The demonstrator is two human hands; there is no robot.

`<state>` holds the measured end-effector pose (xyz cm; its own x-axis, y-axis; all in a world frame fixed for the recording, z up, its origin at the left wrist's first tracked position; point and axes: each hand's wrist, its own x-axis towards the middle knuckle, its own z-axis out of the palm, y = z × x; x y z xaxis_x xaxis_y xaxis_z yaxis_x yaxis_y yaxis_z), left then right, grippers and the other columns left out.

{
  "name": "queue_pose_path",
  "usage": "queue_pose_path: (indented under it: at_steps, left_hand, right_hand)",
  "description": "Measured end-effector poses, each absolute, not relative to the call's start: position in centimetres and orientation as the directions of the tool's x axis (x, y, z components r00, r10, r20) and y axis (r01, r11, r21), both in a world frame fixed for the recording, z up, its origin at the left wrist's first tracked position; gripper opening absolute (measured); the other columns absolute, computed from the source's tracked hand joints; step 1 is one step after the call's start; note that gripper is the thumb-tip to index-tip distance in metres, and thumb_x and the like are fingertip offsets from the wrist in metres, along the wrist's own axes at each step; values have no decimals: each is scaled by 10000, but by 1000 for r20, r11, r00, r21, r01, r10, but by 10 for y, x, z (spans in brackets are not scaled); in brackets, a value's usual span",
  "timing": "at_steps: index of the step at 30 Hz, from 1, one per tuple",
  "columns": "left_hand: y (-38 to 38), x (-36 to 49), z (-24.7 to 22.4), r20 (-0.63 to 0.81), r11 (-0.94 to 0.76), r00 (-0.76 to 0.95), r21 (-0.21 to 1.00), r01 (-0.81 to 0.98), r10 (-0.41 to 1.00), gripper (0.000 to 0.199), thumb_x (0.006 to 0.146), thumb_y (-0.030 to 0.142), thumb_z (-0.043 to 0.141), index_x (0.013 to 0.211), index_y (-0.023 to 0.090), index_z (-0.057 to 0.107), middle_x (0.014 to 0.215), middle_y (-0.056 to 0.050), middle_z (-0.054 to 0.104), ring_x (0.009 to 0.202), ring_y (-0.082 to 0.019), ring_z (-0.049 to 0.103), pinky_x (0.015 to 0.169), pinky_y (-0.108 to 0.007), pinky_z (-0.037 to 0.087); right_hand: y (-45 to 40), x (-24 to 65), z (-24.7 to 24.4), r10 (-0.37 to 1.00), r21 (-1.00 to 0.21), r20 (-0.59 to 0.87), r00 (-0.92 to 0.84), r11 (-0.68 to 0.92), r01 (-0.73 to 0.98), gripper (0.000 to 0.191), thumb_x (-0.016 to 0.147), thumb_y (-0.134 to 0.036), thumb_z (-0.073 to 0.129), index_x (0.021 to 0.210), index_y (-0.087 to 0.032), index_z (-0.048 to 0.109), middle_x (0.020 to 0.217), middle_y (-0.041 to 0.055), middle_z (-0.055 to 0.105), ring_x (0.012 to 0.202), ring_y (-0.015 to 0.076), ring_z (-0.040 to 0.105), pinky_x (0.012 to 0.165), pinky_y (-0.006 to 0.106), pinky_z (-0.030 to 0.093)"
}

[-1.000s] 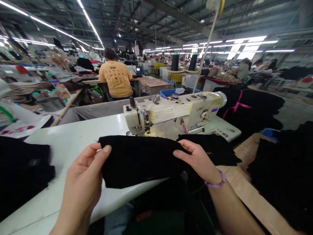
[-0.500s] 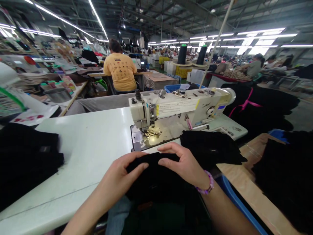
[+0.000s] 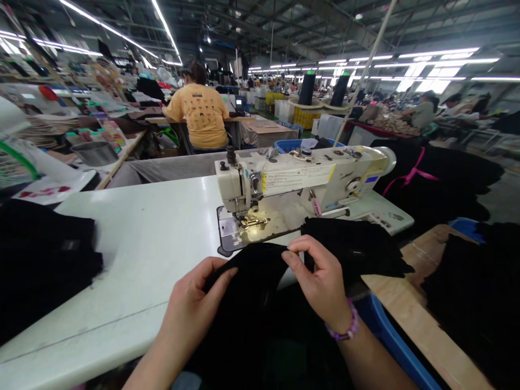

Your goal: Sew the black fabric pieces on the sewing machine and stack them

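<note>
My left fingers (image 3: 219,274) pinch black knit cloth (image 3: 252,271); my right fingers (image 3: 298,255) pinch its edge, near sewing machine (image 3: 280,187) on white worktop (image 3: 122,271).

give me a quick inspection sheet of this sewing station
surface: white sewing table, wooden board to the right
job's things: black knit cloth in both hands, industrial sewing machine just ahead
clutter: black cloth stack at left, black cloth pile beside right hand
grippers: left hand and right hand both grip the cloth
cables: nothing seen
surroundings: seated co-worker in yellow shirt beyond, thread cones, long factory rows
</note>
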<state>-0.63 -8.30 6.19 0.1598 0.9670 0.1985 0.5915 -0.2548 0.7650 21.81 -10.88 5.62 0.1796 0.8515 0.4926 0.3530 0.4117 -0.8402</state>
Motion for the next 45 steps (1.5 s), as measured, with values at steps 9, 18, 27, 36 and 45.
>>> queue_pose_path:
  at_steps: [9,18,27,36,45]
  left_hand:
    - [-89,-20,52,597,-649,349,410,641,722,189,941,302,535,990,232,704,865,4,790,729,-148,748,737,-205,582]
    - [-90,-20,47,469,-560,336,502,659,817,194,924,372,550,929,258,708,821,12,783,697,-161,749,692,-213,591]
    - [-90,-23,45,473,-564,335,513,647,815,196,927,386,557,942,265,710,816,25,775,683,-148,740,683,-195,581]
    - [-93,-25,47,466,-575,372,441,689,803,255,952,384,488,956,264,713,816,3,779,670,-159,738,678,-213,588]
    - [-95,-23,40,390,-534,371,521,666,843,188,927,375,552,955,277,710,833,24,778,698,-155,739,682,-203,572]
  right_hand:
    - [-100,218,51,983,-990,-15,-182,11,141,441,917,-593,593,744,-194,661,735,-10,618,732,159,564,693,282,417]
    - [-98,199,51,987,-842,-131,-96,-162,-515,304,635,-353,902,784,-208,680,913,-5,674,844,152,600,828,274,463]
    - [-103,205,49,974,-823,-189,-126,-227,-521,354,711,-413,864,943,-208,692,915,-3,682,825,141,615,775,263,476]
    - [-102,204,46,946,-895,-248,-210,-307,-324,331,663,-410,894,789,-179,693,718,-37,649,661,103,558,637,217,441]
    - [-100,196,46,971,-831,-175,164,-56,-554,312,615,-276,904,824,-209,682,758,-39,655,713,113,591,696,230,474]
